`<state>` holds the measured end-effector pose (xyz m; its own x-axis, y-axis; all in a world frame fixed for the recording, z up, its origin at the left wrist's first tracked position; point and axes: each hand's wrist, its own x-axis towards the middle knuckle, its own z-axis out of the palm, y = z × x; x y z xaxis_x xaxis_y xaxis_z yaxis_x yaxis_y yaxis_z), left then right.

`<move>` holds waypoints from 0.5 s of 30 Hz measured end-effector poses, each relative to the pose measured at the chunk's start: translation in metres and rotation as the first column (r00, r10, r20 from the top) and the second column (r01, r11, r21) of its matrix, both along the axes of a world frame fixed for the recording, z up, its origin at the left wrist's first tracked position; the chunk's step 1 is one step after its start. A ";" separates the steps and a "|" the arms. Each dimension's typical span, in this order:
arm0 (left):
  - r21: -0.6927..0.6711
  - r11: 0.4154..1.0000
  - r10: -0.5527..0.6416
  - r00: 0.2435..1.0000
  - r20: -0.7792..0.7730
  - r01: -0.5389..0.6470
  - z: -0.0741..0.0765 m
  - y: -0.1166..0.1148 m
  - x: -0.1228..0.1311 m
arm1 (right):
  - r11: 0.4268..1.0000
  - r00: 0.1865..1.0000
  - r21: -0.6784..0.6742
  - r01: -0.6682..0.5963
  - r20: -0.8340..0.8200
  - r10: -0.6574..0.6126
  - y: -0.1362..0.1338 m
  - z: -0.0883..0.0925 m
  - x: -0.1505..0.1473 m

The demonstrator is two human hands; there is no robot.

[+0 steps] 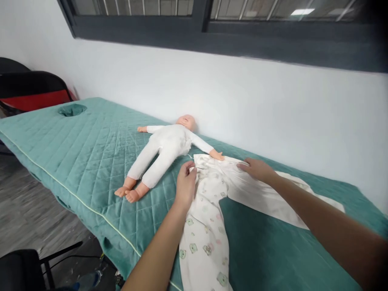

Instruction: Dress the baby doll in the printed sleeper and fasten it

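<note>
White baby pants (209, 210) lie spread on the green quilted cover, one leg printed with small green and pink figures, the other showing plain white. My left hand (185, 182) pinches their upper left edge between thumb and fingers. On the upper edge of the plain side, my right hand (257, 169) has its thumb and fingers closed on the cloth. A baby doll (168, 141) with a white cloth body lies on its back just beyond, feet toward the near side. One doll hand rests on or right against the top edge of the pants.
The green-covered bed (91, 161) runs along a white wall (273, 105), with a face hole (72, 110) at its far left. More white cloth (329, 202) lies at right. A black and red chair (33, 95) stands beyond the left end; a black object (21, 268) is low left.
</note>
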<state>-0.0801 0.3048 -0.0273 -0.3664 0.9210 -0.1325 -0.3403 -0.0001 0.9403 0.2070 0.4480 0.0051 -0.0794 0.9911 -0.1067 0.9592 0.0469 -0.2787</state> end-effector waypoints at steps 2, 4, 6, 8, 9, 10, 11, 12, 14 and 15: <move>-0.013 0.999 -0.032 0.922 -0.386 0.029 -0.001 -0.023 0.001 | 1.000 0.996 -0.001 -0.018 0.089 0.018 -0.021 0.003 0.027; -0.070 0.997 -0.068 0.757 -0.650 0.029 -0.001 -0.043 0.002 | 1.000 0.990 0.009 -0.022 0.140 0.021 -0.041 0.008 0.043; -0.143 0.989 -0.136 0.617 -0.775 0.038 0.002 -0.057 0.004 | 0.998 0.988 0.042 -0.041 0.151 0.035 -0.062 0.016 0.048; -0.216 0.971 -0.238 0.574 -0.784 0.107 0.010 -0.067 0.008 | 0.992 0.986 0.087 -0.094 0.148 0.080 -0.083 0.027 0.044; -0.231 0.956 -0.293 0.582 -0.758 0.181 0.015 -0.071 0.012 | 0.987 0.984 0.105 -0.120 0.145 0.104 -0.093 0.034 0.040; -0.222 0.935 -0.347 0.593 -0.726 0.275 0.022 -0.075 0.016 | 0.983 0.983 0.117 -0.141 0.139 0.124 -0.103 0.040 0.036; -0.186 0.906 -0.393 0.595 -0.701 0.380 0.031 -0.079 0.021 | 0.979 0.981 0.127 -0.158 0.130 0.141 -0.114 0.046 0.031; -0.128 0.865 -0.428 0.582 -0.691 0.485 0.039 -0.084 0.028 | 0.975 0.980 0.133 -0.178 0.119 0.162 -0.124 0.053 0.026; 0.017 0.744 -0.448 0.518 -0.729 0.668 0.058 -0.095 0.042 | 0.962 0.972 0.146 -0.230 0.089 0.219 -0.145 0.066 0.018; 0.075 0.674 -0.432 0.475 -0.767 0.735 0.068 -0.099 0.051 | 0.950 0.963 0.159 -0.269 0.063 0.262 -0.157 0.073 0.015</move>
